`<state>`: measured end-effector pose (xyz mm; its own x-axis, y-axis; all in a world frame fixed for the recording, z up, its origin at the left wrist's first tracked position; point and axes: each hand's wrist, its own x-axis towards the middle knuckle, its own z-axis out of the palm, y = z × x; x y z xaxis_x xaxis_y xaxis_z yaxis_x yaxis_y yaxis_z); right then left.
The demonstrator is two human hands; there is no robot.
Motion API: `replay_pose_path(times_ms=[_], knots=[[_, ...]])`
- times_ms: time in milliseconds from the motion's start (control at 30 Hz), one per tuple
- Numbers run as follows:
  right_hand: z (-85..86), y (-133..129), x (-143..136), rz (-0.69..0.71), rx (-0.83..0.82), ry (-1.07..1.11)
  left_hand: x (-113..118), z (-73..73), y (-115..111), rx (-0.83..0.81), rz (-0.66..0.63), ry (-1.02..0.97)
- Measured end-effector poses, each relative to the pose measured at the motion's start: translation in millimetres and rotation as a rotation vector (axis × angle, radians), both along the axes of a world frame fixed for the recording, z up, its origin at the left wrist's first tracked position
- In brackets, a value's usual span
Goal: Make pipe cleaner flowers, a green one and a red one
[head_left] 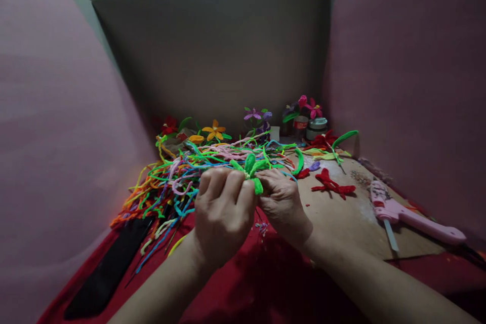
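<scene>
Fuzzy and matt on the flower [249, 164] and the stems [224, 154], smooth pink plastic on the glue gun [417, 218], flat brown card-like board [341, 217], red cloth [228, 293] beneath, and smooth, dull black on the case [108, 268].

Stems [228, 154] lie left of the board [353, 212]; the glue gun [413, 220] rests on the board's right side.

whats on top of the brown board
The brown board holds a red fuzzy piece, part of a pink glue gun and, farther back, more fuzzy pieces. The right forearm covers its near left area; anything there is hidden.
</scene>
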<state>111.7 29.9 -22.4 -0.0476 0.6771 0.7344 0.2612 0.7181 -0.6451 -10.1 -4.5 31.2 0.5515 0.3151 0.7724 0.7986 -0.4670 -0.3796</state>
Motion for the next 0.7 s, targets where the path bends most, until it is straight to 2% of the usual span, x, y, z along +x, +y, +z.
replay_pose_path(times_ms=[100,167,300,367,400,467,533,700], knots=[[1.0,0,1,0.03,-0.035,0.042,4,-2.4,-3,-0.042,-0.001,-0.05],[4.4,1,3,0.148,-0.17,0.185,2,1.2,-8,-0.121,-0.062,-0.146],[11.4,2,3,0.418,-0.529,0.528,-9,3.2,-13,-0.205,-0.069,-0.618],[11.6,4,1,0.473,-0.613,0.63,-10,-3.8,-10,-0.425,-0.029,-0.742],[10.9,4,0,0.491,-0.632,0.668,-9,-9.0,-8,-0.556,-0.024,-0.737],[8.7,4,-4,0.504,-0.636,0.72,-2,-20.8,-1,-0.616,-0.052,-0.65],[6.8,3,-7,0.473,-0.602,0.734,6,-31.8,5,-0.51,-0.035,-0.491],[5.6,0,-8,0.307,-0.555,0.621,8,-47.1,16,-0.312,0.163,-0.206]])
